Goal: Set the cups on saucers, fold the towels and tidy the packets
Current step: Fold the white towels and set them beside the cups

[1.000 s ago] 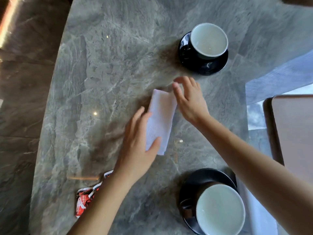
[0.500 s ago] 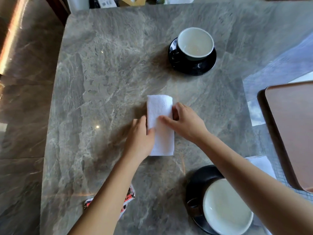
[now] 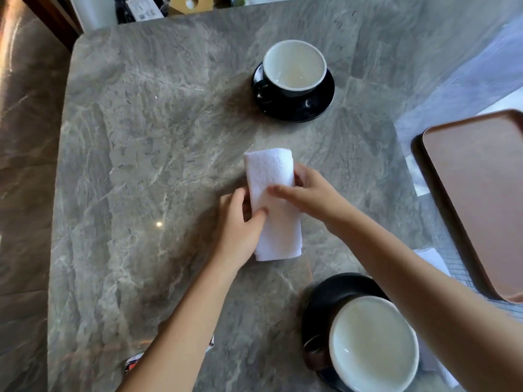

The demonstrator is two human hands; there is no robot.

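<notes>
A white towel [image 3: 270, 171] folded into a narrow strip lies in the middle of the grey marble table [image 3: 147, 142]. My left hand [image 3: 240, 222] grips its left edge with the thumb on top. My right hand [image 3: 308, 193] holds its right side, fingers pressing on the cloth. A dark cup with a white inside [image 3: 294, 67] stands on a black saucer [image 3: 319, 106] at the far side. A second cup [image 3: 373, 342] sits on a black saucer [image 3: 328, 295] at the near right. Red and white packets [image 3: 133, 364] peek out from under my left forearm.
A brown tray [image 3: 481, 188] lies at the right. Another white cloth [image 3: 433, 258] shows under my right forearm by the near saucer. Boxes and clutter stand beyond the table's far edge [image 3: 158, 9]. The floor lies to the left.
The towel went from half-lifted to lying flat as a narrow strip. Both hands closed in on its sides and now grip it. The view tilted up, showing the far table edge.
</notes>
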